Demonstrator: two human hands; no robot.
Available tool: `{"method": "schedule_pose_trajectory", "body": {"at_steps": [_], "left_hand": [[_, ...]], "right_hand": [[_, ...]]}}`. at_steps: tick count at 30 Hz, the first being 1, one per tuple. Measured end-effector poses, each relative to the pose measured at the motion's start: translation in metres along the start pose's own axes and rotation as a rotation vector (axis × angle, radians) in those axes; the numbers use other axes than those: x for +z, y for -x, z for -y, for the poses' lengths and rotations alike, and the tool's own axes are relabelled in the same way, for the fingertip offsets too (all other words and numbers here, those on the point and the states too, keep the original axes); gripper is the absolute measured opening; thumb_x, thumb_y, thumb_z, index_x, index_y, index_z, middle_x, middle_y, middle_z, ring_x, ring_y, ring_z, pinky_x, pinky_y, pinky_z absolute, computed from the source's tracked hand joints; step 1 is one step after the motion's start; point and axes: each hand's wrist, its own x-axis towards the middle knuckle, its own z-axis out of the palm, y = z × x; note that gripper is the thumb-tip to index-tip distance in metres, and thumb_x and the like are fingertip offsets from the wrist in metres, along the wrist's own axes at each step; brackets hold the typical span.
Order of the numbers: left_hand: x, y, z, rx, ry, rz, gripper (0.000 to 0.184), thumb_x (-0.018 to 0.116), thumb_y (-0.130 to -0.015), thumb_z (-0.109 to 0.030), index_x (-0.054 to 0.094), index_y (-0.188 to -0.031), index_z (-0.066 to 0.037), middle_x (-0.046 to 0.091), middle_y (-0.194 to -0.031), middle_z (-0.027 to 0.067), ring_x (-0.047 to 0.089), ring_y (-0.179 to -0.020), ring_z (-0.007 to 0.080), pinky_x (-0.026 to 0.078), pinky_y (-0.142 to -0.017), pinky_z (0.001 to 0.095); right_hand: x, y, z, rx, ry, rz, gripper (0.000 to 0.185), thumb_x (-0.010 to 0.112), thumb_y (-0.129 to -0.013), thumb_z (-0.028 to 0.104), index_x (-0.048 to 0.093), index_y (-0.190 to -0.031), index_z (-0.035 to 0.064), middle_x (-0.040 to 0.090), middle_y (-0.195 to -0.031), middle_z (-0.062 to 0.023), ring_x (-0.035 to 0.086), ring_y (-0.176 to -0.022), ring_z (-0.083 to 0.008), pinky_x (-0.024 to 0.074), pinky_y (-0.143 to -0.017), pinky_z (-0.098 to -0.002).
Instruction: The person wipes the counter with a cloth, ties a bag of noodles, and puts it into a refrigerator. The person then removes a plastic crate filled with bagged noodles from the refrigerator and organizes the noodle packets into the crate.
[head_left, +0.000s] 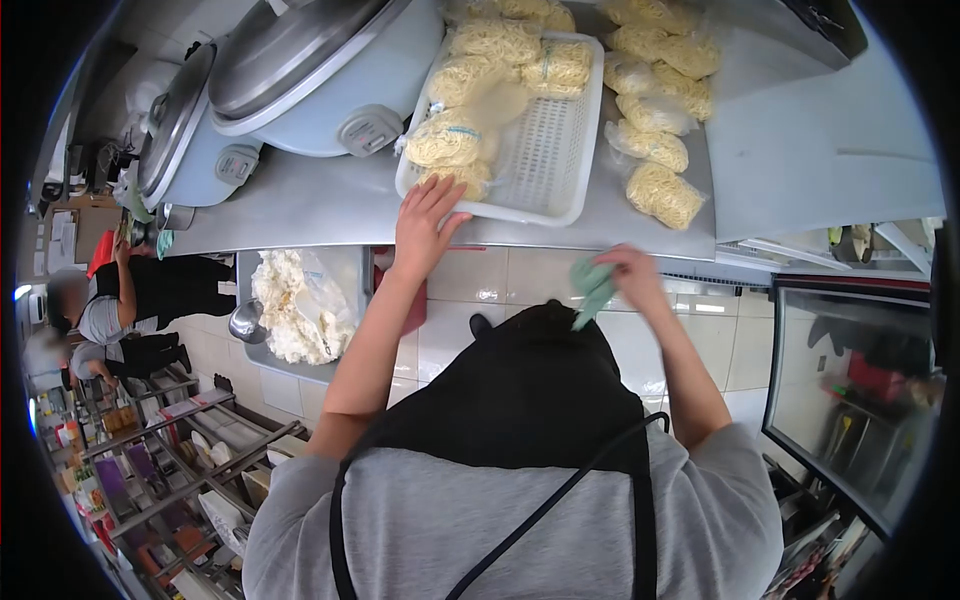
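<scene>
My left hand [428, 222] lies with fingers stretched out over the near left corner of a white plastic basket [587, 150]. Its fingertips reach a bag of noodles [462, 180] there; whether they press on the bag or the rim I cannot tell. More bagged noodles [443, 138] fill the basket's left and far side. In front of the counter edge, my right hand [635, 275] pinches a light green cloth [592, 285], which hangs down near my black apron [520, 390].
Several noodle bags [664, 195] lie on the steel counter [320, 205] right of the basket. Two large cookers [320, 90] stand to the left. A tub of rice [300, 310] sits below the counter, with a glass-doored cabinet [850, 390] at right. Other people [120, 300] stand far left.
</scene>
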Motion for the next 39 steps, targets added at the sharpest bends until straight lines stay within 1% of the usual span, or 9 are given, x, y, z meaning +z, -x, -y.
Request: {"method": "schedule_pose_trajectory", "body": {"at_steps": [6, 16, 21, 27, 30, 32, 35, 38, 39], "left_hand": [[-0.031, 0.009, 0.017, -0.071, 0.366, -0.051, 0.023, 0.060, -0.077, -0.012, 0.062, -0.099, -0.007, 0.054, -0.115, 0.0085, 0.047, -0.109, 0.0275, 0.037, -0.090, 0.0357], [-0.108, 0.073, 0.076, -0.279, 0.396, -0.203, 0.012, 0.056, -0.078, -0.007, 0.063, -0.086, -0.001, 0.060, -0.098, 0.0121, 0.056, -0.092, 0.0240, 0.043, -0.080, 0.0308], [-0.151, 0.123, 0.109, -0.407, 0.390, -0.317, 0.011, 0.056, -0.078, -0.006, 0.062, -0.084, 0.002, 0.061, -0.091, 0.0139, 0.059, -0.083, 0.0222, 0.045, -0.073, 0.0290], [-0.170, 0.148, 0.118, -0.441, 0.385, -0.311, 0.011, 0.055, -0.079, -0.005, 0.061, -0.084, 0.002, 0.061, -0.089, 0.0130, 0.059, -0.081, 0.0213, 0.046, -0.071, 0.0269], [-0.165, 0.160, 0.126, -0.446, 0.419, -0.292, 0.011, 0.055, -0.080, -0.005, 0.061, -0.084, 0.003, 0.061, -0.088, 0.0123, 0.059, -0.079, 0.0201, 0.046, -0.069, 0.0258], [-0.162, 0.166, 0.130, -0.546, 0.496, -0.275, 0.011, 0.055, -0.080, -0.005, 0.061, -0.085, 0.003, 0.061, -0.086, 0.0119, 0.059, -0.076, 0.0191, 0.046, -0.068, 0.0256], [-0.157, 0.175, 0.138, -0.558, 0.519, -0.256, 0.011, 0.056, -0.079, -0.005, 0.061, -0.085, 0.002, 0.062, -0.084, 0.0113, 0.059, -0.074, 0.0178, 0.046, -0.066, 0.0252], [-0.150, 0.180, 0.146, -0.556, 0.558, -0.268, 0.011, 0.056, -0.079, -0.005, 0.062, -0.085, 0.002, 0.062, -0.083, 0.0108, 0.058, -0.072, 0.0169, 0.045, -0.065, 0.0247], [-0.146, 0.180, 0.150, -0.558, 0.569, -0.277, 0.011, 0.057, -0.079, -0.006, 0.062, -0.084, 0.002, 0.061, -0.081, 0.0102, 0.058, -0.071, 0.0159, 0.045, -0.064, 0.0242]], "right_hand": [[0.023, 0.012, -0.025, 0.025, 0.684, -0.539, 0.037, 0.054, -0.067, -0.002, 0.058, -0.103, 0.0053, 0.053, -0.103, -0.0166, 0.051, -0.097, -0.0296, 0.0394, -0.079, -0.0386], [0.237, -0.045, 0.126, -0.324, -0.067, 0.342, 0.026, 0.047, -0.064, -0.004, 0.063, -0.083, 0.0035, 0.057, -0.085, -0.0134, 0.054, -0.080, -0.0324, 0.0434, -0.077, -0.0385], [0.254, -0.156, 0.209, -0.636, 0.342, 0.049, 0.020, 0.050, -0.068, 0.002, 0.062, -0.084, 0.0021, 0.056, -0.096, -0.0153, 0.051, -0.088, -0.0344, 0.0458, -0.072, -0.0387], [0.330, -0.217, 0.188, -0.454, 0.917, -0.223, 0.019, 0.051, -0.073, 0.008, 0.063, -0.085, 0.0003, 0.053, -0.106, -0.0209, 0.047, -0.099, -0.0381, 0.0475, -0.071, -0.0395], [0.322, -0.210, 0.171, -0.405, 0.818, -0.134, 0.025, 0.050, -0.073, 0.011, 0.060, -0.093, 0.0000, 0.049, -0.112, -0.0206, 0.045, -0.105, -0.0343, 0.0467, -0.073, -0.0386], [0.261, -0.177, 0.205, -0.131, 0.832, 0.385, 0.026, 0.049, -0.073, 0.012, 0.060, -0.093, -0.0009, 0.053, -0.108, -0.0199, 0.049, -0.101, -0.0332, 0.0460, -0.074, -0.0401], [0.272, -0.114, 0.142, -0.483, 0.937, 0.130, 0.018, 0.051, -0.071, 0.010, 0.063, -0.077, -0.0009, 0.061, -0.085, -0.0170, 0.057, -0.084, -0.0322, 0.0456, -0.074, -0.0422], [0.201, -0.059, 0.184, -0.235, 0.836, 0.894, 0.015, 0.053, -0.070, 0.008, 0.062, -0.075, -0.0027, 0.060, -0.075, -0.0198, 0.059, -0.075, -0.0324, 0.0471, -0.071, -0.0415], [0.184, -0.052, 0.182, -0.166, 0.801, 0.694, 0.017, 0.054, -0.070, 0.009, 0.061, -0.078, -0.0034, 0.060, -0.075, -0.0206, 0.059, -0.074, -0.0327, 0.0475, -0.069, -0.0417]]}}
